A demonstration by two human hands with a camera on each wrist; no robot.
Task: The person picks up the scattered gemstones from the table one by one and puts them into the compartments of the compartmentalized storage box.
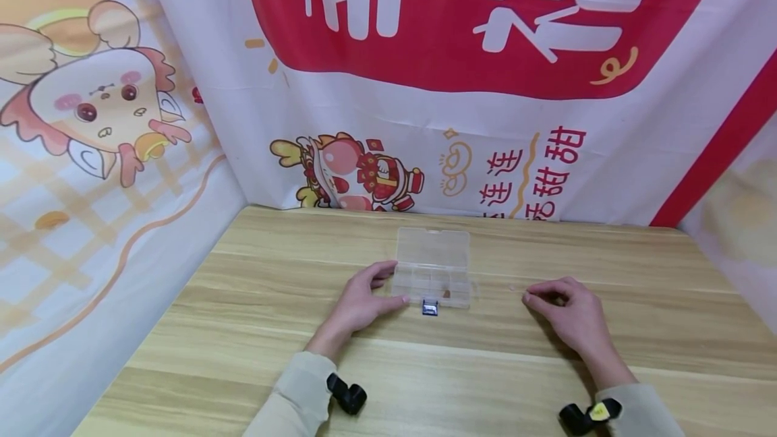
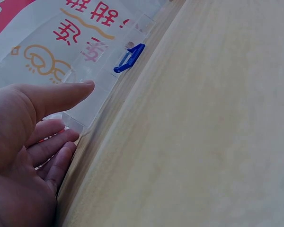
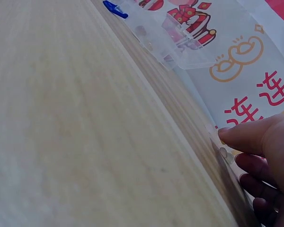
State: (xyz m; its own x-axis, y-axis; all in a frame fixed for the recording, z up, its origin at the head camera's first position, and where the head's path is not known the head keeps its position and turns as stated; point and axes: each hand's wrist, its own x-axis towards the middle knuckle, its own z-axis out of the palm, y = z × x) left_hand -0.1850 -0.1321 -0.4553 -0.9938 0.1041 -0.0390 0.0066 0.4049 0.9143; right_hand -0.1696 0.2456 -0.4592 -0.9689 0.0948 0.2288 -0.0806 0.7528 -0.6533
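A clear plastic compartment box (image 1: 432, 282) lies on the table with its lid (image 1: 433, 246) raised toward the back wall. My left hand (image 1: 364, 297) rests at its left end, thumb straight along the front corner and fingers loose by the side. Against the front edge of the box is a small blue piece (image 1: 429, 307) with a pale middle. One compartment contains a small brownish thing (image 1: 446, 294). Right of the box, my right hand (image 1: 570, 309) has thumb and forefinger close together near the tabletop. Tiny clear pieces (image 3: 224, 152) show by its fingers; whether it pinches one is unclear.
The wooden table (image 1: 461, 376) runs back to a printed cloth (image 1: 376, 106) hanging behind it. Another printed cloth (image 1: 91, 120) hangs on the left side. Both wrists carry small black cameras.
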